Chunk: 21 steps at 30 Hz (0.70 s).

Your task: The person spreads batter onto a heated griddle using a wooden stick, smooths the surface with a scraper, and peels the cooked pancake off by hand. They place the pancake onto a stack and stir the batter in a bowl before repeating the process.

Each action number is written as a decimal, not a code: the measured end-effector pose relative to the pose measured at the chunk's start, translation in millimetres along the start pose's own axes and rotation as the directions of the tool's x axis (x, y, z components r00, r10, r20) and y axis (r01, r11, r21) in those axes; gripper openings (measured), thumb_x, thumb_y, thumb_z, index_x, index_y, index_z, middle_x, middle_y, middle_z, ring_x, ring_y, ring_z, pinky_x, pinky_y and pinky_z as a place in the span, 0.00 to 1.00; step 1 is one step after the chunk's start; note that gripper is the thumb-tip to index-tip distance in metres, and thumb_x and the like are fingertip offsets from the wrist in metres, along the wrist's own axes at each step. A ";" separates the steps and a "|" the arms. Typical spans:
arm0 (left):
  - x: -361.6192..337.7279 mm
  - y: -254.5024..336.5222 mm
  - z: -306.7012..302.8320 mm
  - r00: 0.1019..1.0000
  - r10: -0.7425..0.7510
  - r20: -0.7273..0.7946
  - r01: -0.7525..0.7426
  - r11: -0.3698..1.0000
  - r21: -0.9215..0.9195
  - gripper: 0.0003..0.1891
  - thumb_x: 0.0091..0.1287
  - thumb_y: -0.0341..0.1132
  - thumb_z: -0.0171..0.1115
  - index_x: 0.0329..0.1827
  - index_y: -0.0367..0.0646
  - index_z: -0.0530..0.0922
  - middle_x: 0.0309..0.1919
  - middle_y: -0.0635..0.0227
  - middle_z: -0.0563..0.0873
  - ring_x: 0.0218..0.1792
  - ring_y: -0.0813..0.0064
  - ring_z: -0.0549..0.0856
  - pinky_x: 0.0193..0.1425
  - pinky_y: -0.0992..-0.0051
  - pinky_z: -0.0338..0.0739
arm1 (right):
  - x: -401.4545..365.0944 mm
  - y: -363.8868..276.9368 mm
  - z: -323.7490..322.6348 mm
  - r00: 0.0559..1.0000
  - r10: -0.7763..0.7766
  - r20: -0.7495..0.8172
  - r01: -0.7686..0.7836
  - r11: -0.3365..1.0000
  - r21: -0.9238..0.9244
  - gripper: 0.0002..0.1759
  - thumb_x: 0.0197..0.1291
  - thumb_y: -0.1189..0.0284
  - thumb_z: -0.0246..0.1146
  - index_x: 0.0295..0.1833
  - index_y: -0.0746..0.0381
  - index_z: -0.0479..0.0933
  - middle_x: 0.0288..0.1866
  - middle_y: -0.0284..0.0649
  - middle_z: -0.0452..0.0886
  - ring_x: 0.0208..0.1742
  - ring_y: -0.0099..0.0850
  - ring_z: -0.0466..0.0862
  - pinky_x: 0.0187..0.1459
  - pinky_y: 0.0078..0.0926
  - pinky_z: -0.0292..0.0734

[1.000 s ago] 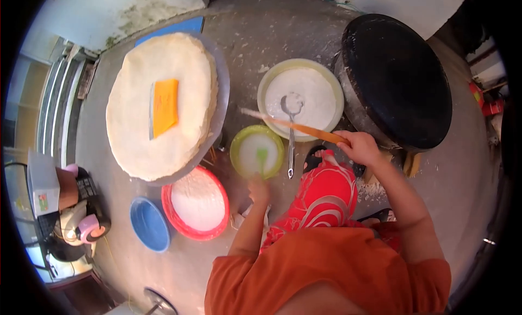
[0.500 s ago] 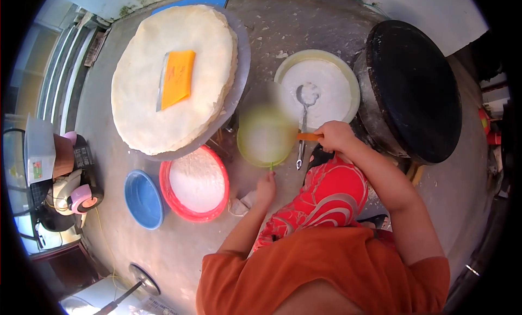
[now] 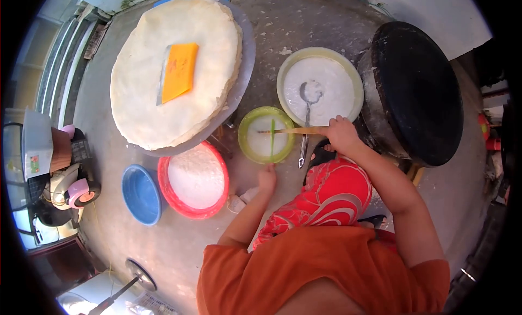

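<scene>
A tall stack of flatbreads (image 3: pixel 147 113) lies far left on the concrete floor and a black griddle (image 3: pixel 418 92) far right, with a pale bowl of batter (image 3: pixel 280 81) between them. Nearer, the right hand (image 3: pixel 341 134) is clenched on a wooden stick (image 3: pixel 291 130) laid across the green bowl (image 3: pixel 241 134). The left hand (image 3: pixel 266 179) sits just near of that bowl, its grip impossible to tell.
</scene>
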<state>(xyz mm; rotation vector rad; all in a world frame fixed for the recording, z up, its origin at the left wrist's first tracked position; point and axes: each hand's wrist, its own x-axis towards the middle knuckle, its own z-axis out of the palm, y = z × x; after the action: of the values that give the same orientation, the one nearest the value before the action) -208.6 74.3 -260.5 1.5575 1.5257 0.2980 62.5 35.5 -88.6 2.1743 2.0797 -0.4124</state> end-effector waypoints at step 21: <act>-25.7 -3.3 -34.0 0.989 0.137 0.059 -0.144 0.981 0.133 0.13 0.62 0.38 0.51 0.34 0.38 0.78 0.27 0.48 0.80 0.33 0.53 0.81 0.37 0.63 0.73 | -1.2 5.0 7.9 0.987 0.160 0.019 -0.161 0.983 0.089 0.15 0.53 0.68 0.51 0.44 0.49 0.78 0.30 0.44 0.77 0.35 0.41 0.79 0.35 0.35 0.75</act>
<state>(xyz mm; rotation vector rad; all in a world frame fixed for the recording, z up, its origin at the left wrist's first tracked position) -240.3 65.3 -233.4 1.7723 1.4253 0.2363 66.5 32.0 -96.4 2.3630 1.8963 -0.5103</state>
